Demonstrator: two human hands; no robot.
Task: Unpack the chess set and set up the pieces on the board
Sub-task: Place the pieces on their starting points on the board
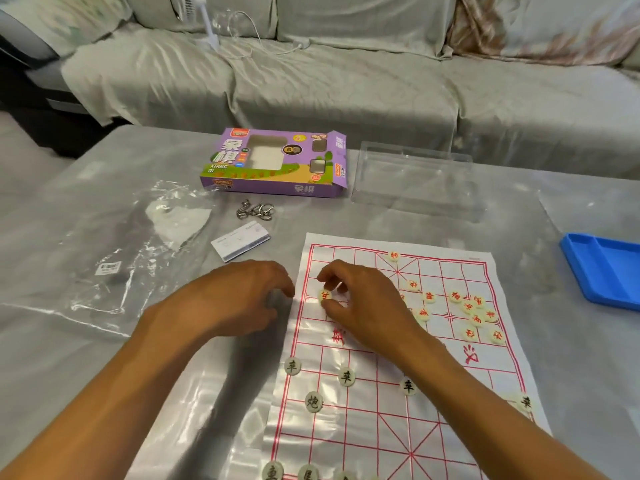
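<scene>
A white paper xiangqi board [398, 414] with red lines lies on the table. My right hand [363, 303] pinches a cream disc with a red character [325, 295] at the board's far left side. My left hand [242, 299] rests on the table by the board's left edge, fingers loosely curled, holding nothing that I can see. Several red-marked discs [474, 315] lie bunched on the far right of the board, one [393, 255] sits alone at the far edge. Black-marked discs [346, 376] are spread over the near half.
The purple chess box [277, 164] and a clear plastic tray [415, 181] stand beyond the board. Crumpled clear bags [138, 251], metal ring puzzles [254, 209] and a white card [240, 240] lie at the left. A blue tray [606, 271] sits at the right edge. A sofa is behind.
</scene>
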